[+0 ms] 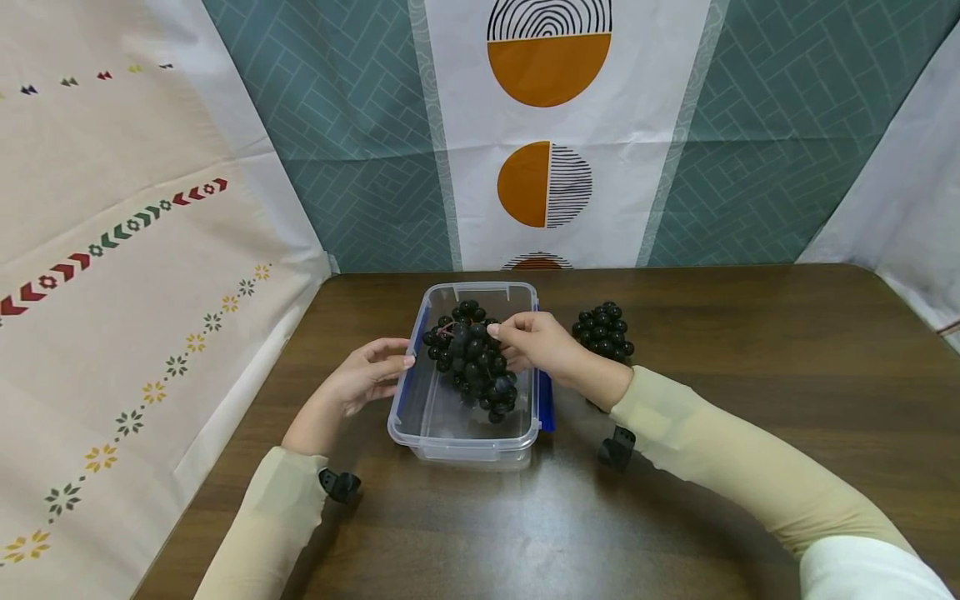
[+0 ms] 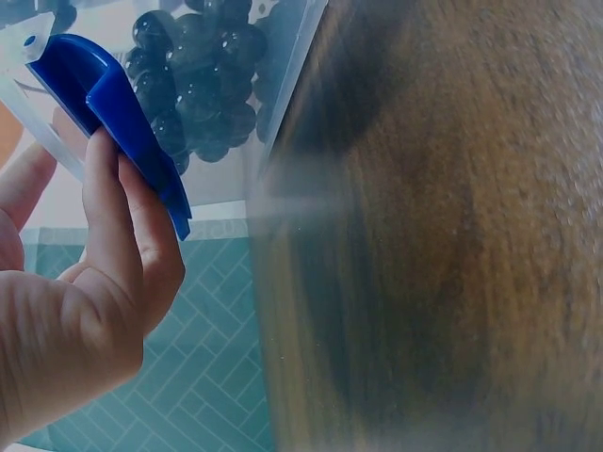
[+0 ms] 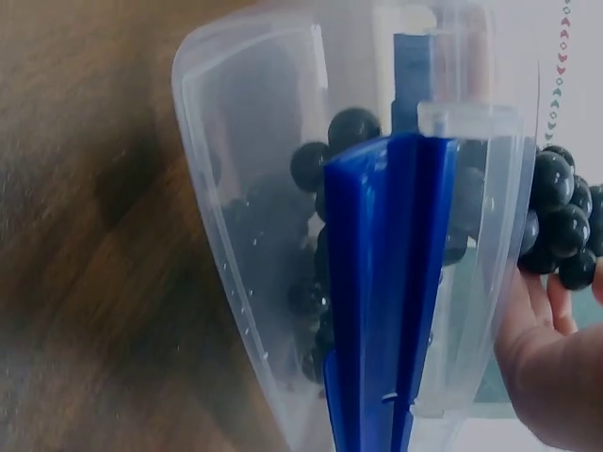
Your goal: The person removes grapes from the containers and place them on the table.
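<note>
The black grapes (image 1: pixel 474 354) are being held at the opening of the clear box (image 1: pixel 450 442), in the middle of the head frame, with a reddish stem (image 1: pixel 447 328) showing at their upper left. They are looking smooth, round and shiny, so I am judging them fairly light, slippery and easy to bruise or knock loose; the stem is probably offering the safest hold, with gentle support underneath. The right hand (image 1: pixel 543 343) is holding them at their upper right in a narrow grip. In the right wrist frame they are showing past the box wall at the right edge; whether they and the lower grapes (image 3: pixel 354 128) inside are forming 1 bunch or 2, I cannot tell. The left hand (image 1: pixel 366 377) is lightly pinching the box's left side, thumb at the rim, fingers against a blue flap (image 2: pixel 127 118). Another bunch (image 1: pixel 602 332) is sitting on the desk (image 1: pixel 720 350), right of centre.
</note>
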{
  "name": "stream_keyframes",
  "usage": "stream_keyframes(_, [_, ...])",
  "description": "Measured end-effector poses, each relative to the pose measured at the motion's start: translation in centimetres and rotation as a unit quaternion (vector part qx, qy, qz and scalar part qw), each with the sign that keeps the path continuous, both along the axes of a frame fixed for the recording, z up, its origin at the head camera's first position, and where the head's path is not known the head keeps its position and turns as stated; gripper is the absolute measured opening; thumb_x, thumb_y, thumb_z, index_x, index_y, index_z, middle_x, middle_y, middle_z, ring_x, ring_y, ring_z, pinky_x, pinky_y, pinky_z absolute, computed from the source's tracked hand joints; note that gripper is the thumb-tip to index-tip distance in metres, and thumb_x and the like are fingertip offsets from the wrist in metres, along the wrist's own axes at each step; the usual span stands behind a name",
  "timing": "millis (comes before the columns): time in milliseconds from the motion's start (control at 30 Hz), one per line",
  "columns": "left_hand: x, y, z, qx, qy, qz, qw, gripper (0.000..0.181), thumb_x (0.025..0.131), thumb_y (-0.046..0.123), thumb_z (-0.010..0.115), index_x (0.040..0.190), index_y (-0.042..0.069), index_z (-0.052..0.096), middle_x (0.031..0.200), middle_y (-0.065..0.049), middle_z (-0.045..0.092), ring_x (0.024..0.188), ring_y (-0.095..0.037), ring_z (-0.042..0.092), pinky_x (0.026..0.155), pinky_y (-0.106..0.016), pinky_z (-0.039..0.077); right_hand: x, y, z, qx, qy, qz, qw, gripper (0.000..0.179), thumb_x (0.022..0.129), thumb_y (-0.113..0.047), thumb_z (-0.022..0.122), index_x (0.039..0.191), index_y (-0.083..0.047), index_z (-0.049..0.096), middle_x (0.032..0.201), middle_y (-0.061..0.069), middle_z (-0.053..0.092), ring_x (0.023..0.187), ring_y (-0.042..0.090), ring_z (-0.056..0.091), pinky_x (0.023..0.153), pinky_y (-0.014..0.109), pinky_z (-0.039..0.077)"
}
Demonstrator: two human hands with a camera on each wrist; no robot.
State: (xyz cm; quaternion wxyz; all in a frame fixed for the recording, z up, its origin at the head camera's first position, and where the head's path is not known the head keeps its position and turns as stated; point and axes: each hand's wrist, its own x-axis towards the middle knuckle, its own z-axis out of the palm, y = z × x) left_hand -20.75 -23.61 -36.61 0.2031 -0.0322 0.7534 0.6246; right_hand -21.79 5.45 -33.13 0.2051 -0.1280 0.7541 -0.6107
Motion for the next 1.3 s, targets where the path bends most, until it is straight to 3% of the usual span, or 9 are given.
stream_keyframes(133, [0.0, 0.0, 0.0, -0.001, 0.004, -0.003, 1.0000, 0.056, 0.095, 0.021, 0.059, 0.143, 0.006, 0.035, 0.128, -0.010, 0.048, 0.104, -0.013, 0.059, 0.082, -0.028, 0.052, 0.1, 0.0, 0.0, -0.018, -0.031, -0.029, 0.9989, 0.038, 0.100, -0.028, 0.051, 0.113, 0.007, 0.058, 0.126, 0.020, 0.054, 0.102, 0.026, 0.061, 0.086, 0.038, 0.053])
stream_keyframes(267, [0.1, -0.1, 0.0, -0.002, 0.010, -0.009, 0.9999, 0.059, 0.095, 0.022, 0.059, 0.145, 0.008, 0.033, 0.135, -0.018, 0.045, 0.108, -0.016, 0.057, 0.083, -0.029, 0.051, 0.0, 0.1, 0.1, -0.029, -0.057, -0.048, 0.9967, 0.040, 0.100, -0.028, 0.049, 0.117, 0.008, 0.056, 0.118, 0.020, 0.053, 0.100, 0.024, 0.059, 0.087, 0.037, 0.053])
stream_keyframes(567, [0.1, -0.1, -0.1, -0.008, 0.014, -0.016, 0.9997, 0.060, 0.095, 0.024, 0.058, 0.147, 0.008, 0.031, 0.139, -0.023, 0.042, 0.111, -0.019, 0.057, 0.086, -0.030, 0.051, 0.1, 0.4, 0.3, -0.054, -0.096, -0.062, 0.9920, 0.049, 0.101, -0.029, 0.046, 0.131, 0.009, 0.047, 0.127, 0.025, 0.047, 0.101, 0.023, 0.055, 0.090, 0.037, 0.051])
stream_keyframes(833, [0.1, 0.0, -0.2, -0.015, 0.017, -0.024, 0.9995, 0.062, 0.095, 0.027, 0.058, 0.147, 0.007, 0.031, 0.141, -0.022, 0.039, 0.116, -0.022, 0.054, 0.089, -0.032, 0.049, -0.1, 1.0, 0.3, -0.101, -0.139, -0.085, 0.9814, 0.050, 0.101, -0.028, 0.045, 0.137, 0.006, 0.041, 0.095, 0.007, 0.047, 0.076, 0.012, 0.051, 0.079, 0.029, 0.052])
stream_keyframes(933, [0.1, -0.1, -0.3, -0.015, 0.013, -0.020, 0.9996, 0.061, 0.096, 0.026, 0.058, 0.147, 0.008, 0.031, 0.142, -0.021, 0.039, 0.118, -0.024, 0.053, 0.089, -0.033, 0.049, -0.2, 1.1, 0.4, -0.112, -0.152, -0.096, 0.9773, 0.050, 0.101, -0.029, 0.045, 0.137, 0.005, 0.040, 0.090, 0.004, 0.046, 0.075, 0.011, 0.051, 0.085, 0.032, 0.051])
stream_keyframes(1033, [0.1, -0.1, -0.3, -0.014, 0.011, -0.017, 0.9997, 0.061, 0.095, 0.026, 0.059, 0.147, 0.009, 0.031, 0.141, -0.019, 0.040, 0.121, -0.026, 0.050, 0.090, -0.033, 0.049, -0.2, 1.1, 0.5, -0.120, -0.159, -0.105, 0.9743, 0.052, 0.101, -0.029, 0.045, 0.141, 0.005, 0.035, 0.092, 0.005, 0.045, 0.082, 0.013, 0.053, 0.097, 0.040, 0.046])
stream_keyframes(1133, [0.1, -0.1, -0.3, -0.017, 0.012, -0.016, 0.9997, 0.062, 0.095, 0.027, 0.059, 0.147, 0.010, 0.031, 0.140, -0.017, 0.041, 0.122, -0.026, 0.050, 0.091, -0.034, 0.048, -0.2, 1.2, 0.5, -0.135, -0.166, -0.112, 0.9704, 0.056, 0.101, -0.028, 0.045, 0.144, 0.006, 0.029, 0.100, 0.009, 0.045, 0.104, 0.024, 0.056, 0.103, 0.044, 0.039])
stream_keyframes(1233, [0.1, -0.1, -0.2, -0.016, 0.014, -0.019, 0.9996, 0.062, 0.095, 0.027, 0.059, 0.148, 0.011, 0.031, 0.140, -0.018, 0.041, 0.123, -0.027, 0.049, 0.092, -0.034, 0.047, -0.2, 1.5, 0.6, -0.148, -0.175, -0.112, 0.9669, 0.061, 0.102, -0.028, 0.044, 0.147, 0.005, 0.022, 0.110, 0.012, 0.042, 0.128, 0.035, 0.044, 0.106, 0.045, 0.035])
stream_keyframes(1300, [0.2, -0.1, -0.2, -0.013, 0.014, -0.020, 0.9996, 0.062, 0.095, 0.027, 0.059, 0.148, 0.011, 0.030, 0.140, -0.018, 0.041, 0.124, -0.029, 0.048, 0.092, -0.034, 0.047, -0.2, 1.7, 0.7, -0.156, -0.182, -0.114, 0.9640, 0.061, 0.102, -0.028, 0.044, 0.147, 0.005, 0.020, 0.112, 0.013, 0.041, 0.134, 0.038, 0.036, 0.107, 0.046, 0.033])
